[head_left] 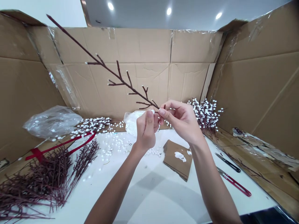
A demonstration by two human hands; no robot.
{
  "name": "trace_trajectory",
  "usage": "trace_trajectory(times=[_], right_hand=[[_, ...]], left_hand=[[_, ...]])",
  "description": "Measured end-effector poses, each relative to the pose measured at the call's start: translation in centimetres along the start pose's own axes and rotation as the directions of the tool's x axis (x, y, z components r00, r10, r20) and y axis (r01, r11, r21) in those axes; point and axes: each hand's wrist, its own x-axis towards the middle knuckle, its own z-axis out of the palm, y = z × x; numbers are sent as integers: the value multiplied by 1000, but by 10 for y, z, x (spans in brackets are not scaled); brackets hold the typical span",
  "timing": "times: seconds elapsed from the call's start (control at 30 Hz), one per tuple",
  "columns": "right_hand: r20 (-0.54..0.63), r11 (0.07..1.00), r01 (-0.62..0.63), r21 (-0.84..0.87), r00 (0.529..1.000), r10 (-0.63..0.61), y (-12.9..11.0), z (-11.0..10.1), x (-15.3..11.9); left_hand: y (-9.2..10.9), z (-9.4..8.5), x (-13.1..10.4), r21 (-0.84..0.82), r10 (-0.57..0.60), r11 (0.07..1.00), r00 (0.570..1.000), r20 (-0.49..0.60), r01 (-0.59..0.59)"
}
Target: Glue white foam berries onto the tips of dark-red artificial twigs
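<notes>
A brown artificial branch (pixel 121 80) slants up to the left in front of the cardboard wall, its short twigs tipped with white. My right hand (pixel 181 119) pinches it near its lower end between thumb and fingers. Close beside it, my left hand (pixel 146 127) is closed, with a small white berry (pixel 153 111) at the tip of its thumb and finger. That berry is right at a twig end; whether it sits on the twig I cannot tell. Below the hands lies a piece of cardboard (pixel 174 166) with a blob of white glue-like paste (pixel 180 156).
Loose white berries (pixel 116 144) are scattered over the white table (pixel 149 193). Bare brown branches (pixel 46 177) with red ribbon (pixel 79 140) lie left. Berried branches (pixel 206 115) stand back right. Two snips, black (pixel 229 163) and red (pixel 235 183), lie right. Plastic bags (pixel 53 121) rest behind.
</notes>
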Motion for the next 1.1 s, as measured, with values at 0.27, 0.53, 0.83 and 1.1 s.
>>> trace_trajectory(times=[0.27, 0.53, 0.83, 1.1], right_hand=[[-30, 995, 8, -100, 999, -11, 1, 1, -1], [-80, 990, 33, -139, 996, -44, 7, 3, 0], [-135, 987, 70, -142, 987, -89, 13, 8, 0], [-159, 973, 72, -220, 981, -109, 16, 11, 0]], left_hand=[[-2, -1, 1, -124, -56, 991, 998, -2, 55], [4, -4, 3, -90, -129, 987, 990, 54, 134], [5, -2, 2, -74, -141, 987, 990, 10, 141], [4, 0, 1, -45, -131, 991, 991, -41, 129]])
